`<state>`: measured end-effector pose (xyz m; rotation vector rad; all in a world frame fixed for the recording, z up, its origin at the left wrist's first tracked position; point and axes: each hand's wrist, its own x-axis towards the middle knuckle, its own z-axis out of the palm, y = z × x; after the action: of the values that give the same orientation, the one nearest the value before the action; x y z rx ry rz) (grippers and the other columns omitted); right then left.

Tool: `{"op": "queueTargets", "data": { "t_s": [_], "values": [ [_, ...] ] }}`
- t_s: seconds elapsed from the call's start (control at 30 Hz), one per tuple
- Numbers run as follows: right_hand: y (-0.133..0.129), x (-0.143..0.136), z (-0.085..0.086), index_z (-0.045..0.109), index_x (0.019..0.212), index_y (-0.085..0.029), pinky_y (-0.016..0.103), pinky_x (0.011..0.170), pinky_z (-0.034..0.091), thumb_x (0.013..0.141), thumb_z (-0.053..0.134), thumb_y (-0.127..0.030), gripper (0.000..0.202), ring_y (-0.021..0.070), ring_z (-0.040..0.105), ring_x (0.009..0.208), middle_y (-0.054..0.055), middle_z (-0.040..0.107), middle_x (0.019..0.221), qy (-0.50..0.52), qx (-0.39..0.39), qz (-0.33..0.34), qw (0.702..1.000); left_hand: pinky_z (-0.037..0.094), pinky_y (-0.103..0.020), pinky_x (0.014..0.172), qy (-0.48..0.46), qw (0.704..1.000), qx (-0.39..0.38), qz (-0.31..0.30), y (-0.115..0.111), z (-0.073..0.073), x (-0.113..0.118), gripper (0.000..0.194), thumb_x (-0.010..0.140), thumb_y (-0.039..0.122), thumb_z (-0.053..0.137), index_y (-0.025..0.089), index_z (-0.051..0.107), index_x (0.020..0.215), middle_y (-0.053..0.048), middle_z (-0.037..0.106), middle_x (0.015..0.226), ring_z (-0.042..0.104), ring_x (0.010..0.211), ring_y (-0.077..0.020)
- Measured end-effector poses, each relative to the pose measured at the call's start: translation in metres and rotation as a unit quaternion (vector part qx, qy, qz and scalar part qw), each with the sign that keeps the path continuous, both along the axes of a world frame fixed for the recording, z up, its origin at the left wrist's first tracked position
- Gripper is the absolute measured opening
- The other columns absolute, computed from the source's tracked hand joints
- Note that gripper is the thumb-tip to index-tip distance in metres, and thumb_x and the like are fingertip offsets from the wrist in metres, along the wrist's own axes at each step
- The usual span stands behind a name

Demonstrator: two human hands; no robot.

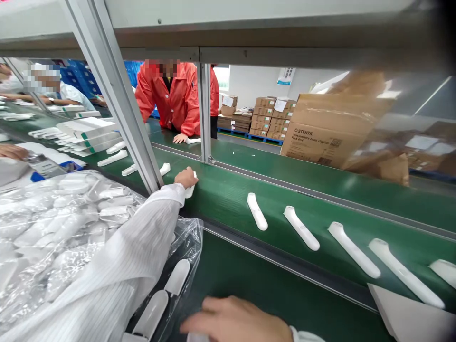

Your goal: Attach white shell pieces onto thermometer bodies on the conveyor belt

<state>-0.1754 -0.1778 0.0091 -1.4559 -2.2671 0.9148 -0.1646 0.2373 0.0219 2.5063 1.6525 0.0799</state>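
My left hand (185,177), at the end of a white striped sleeve, reaches across to the green conveyor belt (221,190). Its fingers are closed on a white handheld device (190,192), mostly covered by the hand. Low in the view, my right hand (237,320) is blurred, its fingers bent over a white plastic piece (198,337) that shows only at the bottom edge. Beside it, rounded white plastic covers (178,277) lie in a clear plastic bag (194,232). More slim white devices (301,228) are spaced out along the belt to the right.
A metal post (117,90) rises beside my left hand, and a shelf (249,28) spans overhead. Bagged white parts (64,223) fill the left. Across the belt, a person in red (171,99) rests a hand near another device. A carton (320,128) stands beyond.
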Motion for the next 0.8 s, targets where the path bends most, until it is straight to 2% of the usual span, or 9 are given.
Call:
{"op": "queueTargets", "data": {
  "t_s": [0.1, 0.2, 0.33, 0.37, 0.43, 0.5, 0.57, 0.67, 0.8],
  "values": [
    [-0.003, 0.022, 0.015, 0.058, 0.128, -0.039, 0.021, 0.063, 0.043, 0.080, 0.051, -0.008, 0.057, 0.0141, 0.062, 0.080, 0.000, 0.060, 0.103, 0.019, -0.002, -0.090, 0.996, 0.050, -0.035, 0.087, -0.008, 0.998, -0.017, -0.052, -0.015, 0.002, 0.021, 0.053, 0.080, 0.051, 0.062, 0.016, 0.055, 0.119, -0.018, 0.064, 0.119, 0.062, 0.109, -0.0327],
    [0.008, 0.044, 0.014, 0.067, 0.105, -0.026, 0.022, 0.068, 0.047, 0.073, 0.052, -0.006, 0.041, 0.0137, 0.062, 0.078, 0.001, 0.062, 0.096, 0.096, 0.020, -0.171, 0.980, 0.051, -0.036, 0.083, -0.019, 0.993, -0.028, -0.109, -0.039, -0.008, 0.038, 0.045, 0.079, 0.053, 0.057, 0.020, 0.062, 0.109, -0.016, 0.065, 0.116, 0.064, 0.104, -0.0326],
    [0.050, 0.082, -0.002, 0.062, 0.104, -0.022, 0.022, 0.051, 0.046, 0.079, 0.044, -0.009, 0.033, 0.0131, 0.058, 0.053, -0.004, 0.059, 0.064, 0.203, 0.031, -0.378, 0.903, 0.050, -0.039, 0.082, -0.053, 0.992, 0.009, -0.117, -0.069, -0.031, 0.047, 0.040, 0.085, 0.053, 0.044, 0.025, 0.061, 0.108, -0.012, 0.069, 0.105, 0.066, 0.100, -0.0316],
    [0.063, 0.092, -0.007, 0.063, 0.108, -0.022, 0.024, 0.053, 0.049, 0.083, 0.042, -0.011, 0.035, 0.0138, 0.059, 0.053, -0.003, 0.062, 0.066, 0.204, 0.065, -0.425, 0.879, 0.050, -0.040, 0.082, -0.060, 0.992, 0.019, -0.113, -0.073, -0.035, 0.047, 0.040, 0.086, 0.054, 0.042, 0.026, 0.061, 0.108, -0.011, 0.069, 0.103, 0.066, 0.099, -0.0316],
    [0.090, 0.108, -0.014, 0.066, 0.116, -0.021, 0.030, 0.069, 0.056, 0.087, 0.041, -0.013, 0.039, 0.0165, 0.067, 0.070, 0.004, 0.070, 0.089, 0.164, 0.168, -0.487, 0.841, 0.049, -0.040, 0.082, -0.065, 0.991, 0.028, -0.113, -0.079, -0.040, 0.048, 0.039, 0.087, 0.054, 0.041, 0.026, 0.060, 0.107, -0.011, 0.070, 0.101, 0.066, 0.098, -0.0316],
    [0.110, 0.116, -0.021, 0.067, 0.122, -0.020, 0.035, 0.089, 0.054, 0.089, 0.043, -0.015, 0.041, 0.0204, 0.068, 0.096, 0.009, 0.068, 0.116, 0.108, 0.239, -0.493, 0.829, 0.049, -0.039, 0.081, -0.067, 0.990, 0.025, -0.118, -0.082, -0.040, 0.049, 0.039, 0.087, 0.054, 0.041, 0.026, 0.060, 0.105, -0.011, 0.070, 0.100, 0.066, 0.097, -0.0314],
    [0.121, 0.117, -0.025, 0.065, 0.128, -0.020, 0.036, 0.100, 0.049, 0.092, 0.046, -0.017, 0.041, 0.0225, 0.063, 0.113, 0.010, 0.064, 0.128, 0.055, 0.249, -0.453, 0.854, 0.049, -0.039, 0.081, -0.067, 0.990, 0.020, -0.119, -0.086, -0.039, 0.051, 0.038, 0.087, 0.054, 0.041, 0.026, 0.060, 0.105, -0.011, 0.070, 0.099, 0.066, 0.097, -0.0312],
    [0.118, 0.111, -0.030, 0.063, 0.131, -0.023, 0.035, 0.102, 0.048, 0.096, 0.049, -0.021, 0.038, 0.0234, 0.061, 0.118, 0.007, 0.061, 0.135, -0.042, 0.218, -0.370, 0.902, 0.049, -0.040, 0.082, -0.069, 0.990, 0.019, -0.121, -0.093, -0.039, 0.055, 0.040, 0.088, 0.055, 0.040, 0.025, 0.061, 0.107, -0.012, 0.070, 0.101, 0.066, 0.099, -0.0319],
    [0.110, 0.112, -0.031, 0.064, 0.130, -0.027, 0.034, 0.099, 0.049, 0.099, 0.049, -0.020, 0.035, 0.0238, 0.061, 0.119, 0.005, 0.059, 0.139, -0.149, 0.199, -0.345, 0.905, 0.050, -0.041, 0.083, -0.064, 0.990, 0.008, -0.127, -0.103, -0.039, 0.062, 0.042, 0.089, 0.054, 0.039, 0.025, 0.061, 0.110, -0.012, 0.070, 0.103, 0.066, 0.101, -0.0321]
  ]
}}
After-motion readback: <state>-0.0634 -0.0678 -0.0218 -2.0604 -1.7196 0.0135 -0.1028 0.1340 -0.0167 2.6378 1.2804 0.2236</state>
